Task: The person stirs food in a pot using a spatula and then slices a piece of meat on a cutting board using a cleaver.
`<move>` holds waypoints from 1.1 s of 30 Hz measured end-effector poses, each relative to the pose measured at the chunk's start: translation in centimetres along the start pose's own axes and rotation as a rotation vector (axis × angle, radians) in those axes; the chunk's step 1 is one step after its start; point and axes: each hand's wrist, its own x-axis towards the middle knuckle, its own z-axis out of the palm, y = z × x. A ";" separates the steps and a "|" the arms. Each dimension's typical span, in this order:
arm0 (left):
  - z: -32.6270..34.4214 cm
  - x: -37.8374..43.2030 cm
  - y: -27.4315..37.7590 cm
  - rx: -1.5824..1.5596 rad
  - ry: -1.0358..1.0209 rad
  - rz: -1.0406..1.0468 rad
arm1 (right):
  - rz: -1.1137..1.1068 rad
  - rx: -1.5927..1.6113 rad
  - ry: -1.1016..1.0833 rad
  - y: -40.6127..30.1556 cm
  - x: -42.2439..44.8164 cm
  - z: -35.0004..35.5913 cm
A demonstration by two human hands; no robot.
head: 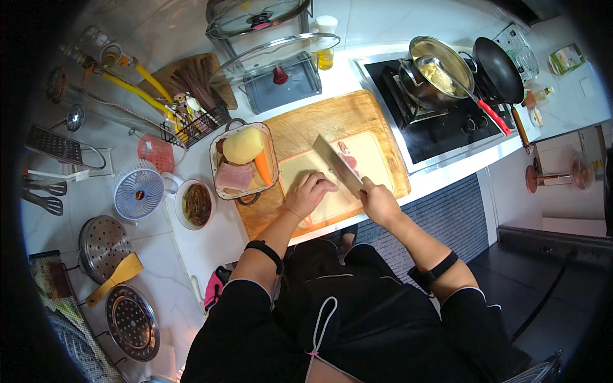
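Note:
My right hand is closed around the handle of a cleaver. The blade slants up and left over a pale plastic cutting board. Pieces of reddish meat lie just right of the blade. My left hand rests on the board left of the blade, fingers bent towards it; whether meat is under the fingertips is hidden. The plastic board lies on a larger wooden board. Left of it stands a scalloped dish with a peeled potato, a carrot piece and a slab of pink meat.
Right of the boards, a steel pot with a red-handled ladle stands on a gas hob beside a black wok. A white mug with brown contents is at left. A wire utensil basket and glass lids stand behind.

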 end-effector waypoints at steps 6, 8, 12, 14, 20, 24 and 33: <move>0.8 -1.0 -1.1 0.019 -0.063 -0.008 | -0.035 -0.122 -0.132 -2.2 -1.6 -1.4; 0.3 -0.9 -0.8 0.014 -0.070 -0.005 | -0.011 -0.153 -0.161 -2.4 -2.0 -1.6; 0.1 -0.9 -0.3 0.013 -0.067 -0.042 | 0.011 -0.207 -0.194 -2.7 -2.2 -2.1; 0.1 -1.0 -0.4 0.021 -0.063 -0.045 | -0.010 -0.198 -0.205 -2.5 -2.2 -2.1; -0.1 -0.6 -0.3 0.041 -0.050 -0.020 | 0.016 -0.230 -0.247 -3.3 -2.3 -2.8; -0.4 -0.5 -0.1 0.034 -0.043 -0.012 | 0.015 -0.253 -0.283 -4.3 -2.3 -3.4; 0.4 -1.0 -0.8 0.013 -0.032 -0.054 | 0.040 -0.185 -0.231 -3.6 0.4 0.0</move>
